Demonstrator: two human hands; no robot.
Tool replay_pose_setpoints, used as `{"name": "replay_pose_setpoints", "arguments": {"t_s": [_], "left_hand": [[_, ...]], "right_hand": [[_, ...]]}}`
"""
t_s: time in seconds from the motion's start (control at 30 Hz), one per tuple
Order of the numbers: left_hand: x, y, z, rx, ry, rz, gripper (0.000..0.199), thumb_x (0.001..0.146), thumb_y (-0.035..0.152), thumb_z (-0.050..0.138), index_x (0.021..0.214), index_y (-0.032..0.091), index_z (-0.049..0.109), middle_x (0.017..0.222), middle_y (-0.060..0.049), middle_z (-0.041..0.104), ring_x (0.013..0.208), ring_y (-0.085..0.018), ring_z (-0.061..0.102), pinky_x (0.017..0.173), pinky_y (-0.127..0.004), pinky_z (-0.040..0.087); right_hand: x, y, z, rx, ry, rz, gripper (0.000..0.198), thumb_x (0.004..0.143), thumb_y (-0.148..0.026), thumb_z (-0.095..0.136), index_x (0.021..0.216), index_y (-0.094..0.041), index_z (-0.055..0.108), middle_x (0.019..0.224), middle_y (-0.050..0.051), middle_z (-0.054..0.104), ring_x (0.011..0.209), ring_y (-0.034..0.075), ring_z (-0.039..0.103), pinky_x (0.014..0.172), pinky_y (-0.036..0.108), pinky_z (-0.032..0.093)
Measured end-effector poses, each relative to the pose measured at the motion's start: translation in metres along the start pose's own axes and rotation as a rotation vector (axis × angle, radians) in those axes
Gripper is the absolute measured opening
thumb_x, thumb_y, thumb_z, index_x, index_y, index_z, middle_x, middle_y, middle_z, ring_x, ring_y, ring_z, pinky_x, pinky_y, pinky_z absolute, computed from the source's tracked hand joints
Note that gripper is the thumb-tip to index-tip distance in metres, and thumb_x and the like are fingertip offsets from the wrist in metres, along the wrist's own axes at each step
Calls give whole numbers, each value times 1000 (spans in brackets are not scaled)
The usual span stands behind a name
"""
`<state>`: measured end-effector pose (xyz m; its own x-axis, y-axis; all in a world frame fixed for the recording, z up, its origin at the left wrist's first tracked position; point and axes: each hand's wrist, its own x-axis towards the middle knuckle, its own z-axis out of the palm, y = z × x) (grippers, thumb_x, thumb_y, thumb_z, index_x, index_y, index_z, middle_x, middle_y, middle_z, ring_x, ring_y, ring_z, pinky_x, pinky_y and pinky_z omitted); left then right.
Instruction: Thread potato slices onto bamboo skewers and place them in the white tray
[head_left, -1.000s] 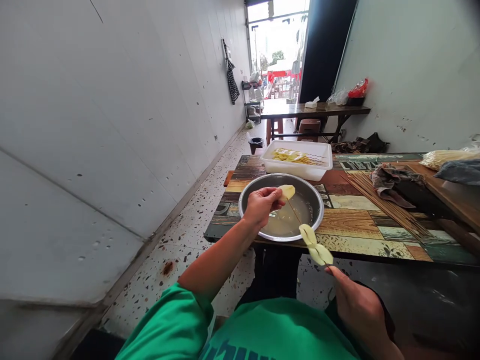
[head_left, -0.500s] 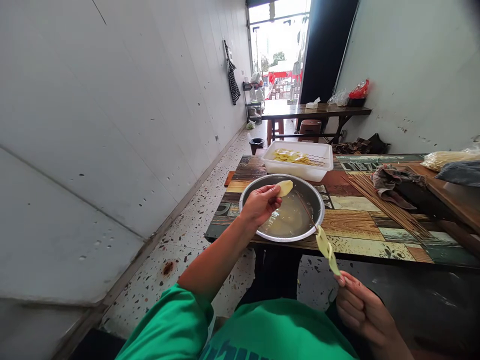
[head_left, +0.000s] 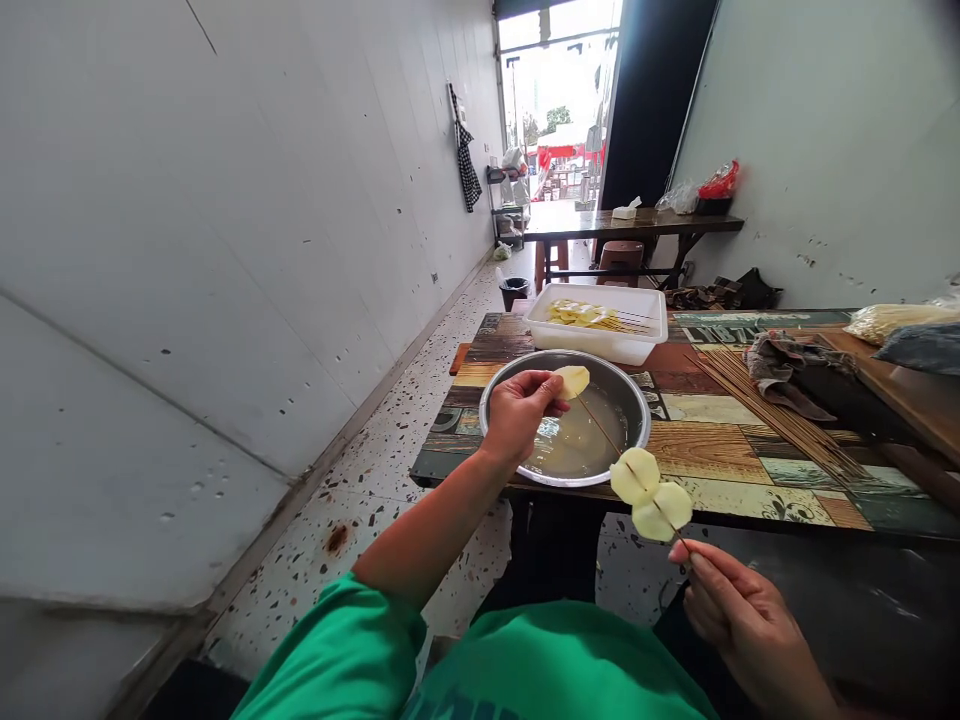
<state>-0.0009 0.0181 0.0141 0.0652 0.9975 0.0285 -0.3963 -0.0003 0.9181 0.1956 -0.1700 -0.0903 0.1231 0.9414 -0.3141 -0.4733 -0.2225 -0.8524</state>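
Observation:
Over a metal basin (head_left: 641, 425) of cloudy water, my left hand (head_left: 521, 408) pinches a thin, pale yellow slice (head_left: 574, 381) that looks like potato. My right hand (head_left: 739, 605), lower and to the right, grips the near end of a thin wooden skewer (head_left: 598, 424). Two pale threaded slices (head_left: 661, 510) sit on that skewer, just ahead of my right fingers, their flat faces turned up. The skewer's far end reaches the slice in my left hand; whether it has pierced it I cannot tell.
Behind the basin stands a white plastic tub (head_left: 652, 340) with skewered slices (head_left: 585, 315). Loose skewers (head_left: 780, 410) lie on the patterned table (head_left: 705, 447) at right, beside a crumpled cloth (head_left: 795, 365). A white wall (head_left: 225, 250) runs along the left.
My right hand has turned the skewer, so the threaded slices now show their round faces instead of their edges. The skewer's far end has come up to the slice in my left hand.

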Motion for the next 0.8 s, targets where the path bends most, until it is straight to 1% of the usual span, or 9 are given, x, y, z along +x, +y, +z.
{"name": "replay_pose_setpoints", "arguments": {"t_s": [0.17, 0.37, 0.6, 0.67, 0.8], "left_hand": [[1, -1, -1, 19, 8, 12, 36, 56, 33, 84, 75, 11, 62, 59, 1, 63, 46, -10, 58, 49, -22, 46], [1, -1, -1, 27, 12, 26, 34, 57, 33, 83, 75, 11, 62, 58, 1, 62, 45, -10, 58, 49, -23, 46], [0, -5, -1, 39, -8, 49, 38, 55, 36, 83, 74, 11, 63, 58, 1, 62, 46, -10, 58, 50, -24, 47], [-1, -5, -1, 38, -12, 37, 39, 55, 37, 84, 75, 10, 63, 58, 1, 61, 47, -10, 58, 51, -24, 47], [-1, -5, -2, 1, -36, -45, 41, 53, 36, 85, 75, 10, 62, 58, 1, 62, 47, -10, 59, 50, -23, 46]], "right_hand": [[0, -1, -2, -55, -40, -12, 29, 82, -45, 70, 88, -16, 69, 55, -10, 15, 46, 5, 16, 44, 22, 14], [1, 0, -2, -73, -31, -29, 29, 84, -44, 68, 91, -16, 69, 55, -10, 15, 46, 5, 16, 44, 22, 13], [0, 0, 1, -81, -35, -13, 30, 84, -46, 67, 91, -16, 68, 56, -9, 15, 46, 5, 16, 44, 22, 14], [1, 2, 0, -92, -35, -20, 31, 85, -46, 66, 92, -16, 68, 56, -9, 15, 46, 6, 17, 44, 22, 14], [5, 7, -4, -117, -39, -51, 30, 85, -46, 66, 92, -17, 68, 56, -9, 17, 46, 5, 18, 44, 22, 15]]}}
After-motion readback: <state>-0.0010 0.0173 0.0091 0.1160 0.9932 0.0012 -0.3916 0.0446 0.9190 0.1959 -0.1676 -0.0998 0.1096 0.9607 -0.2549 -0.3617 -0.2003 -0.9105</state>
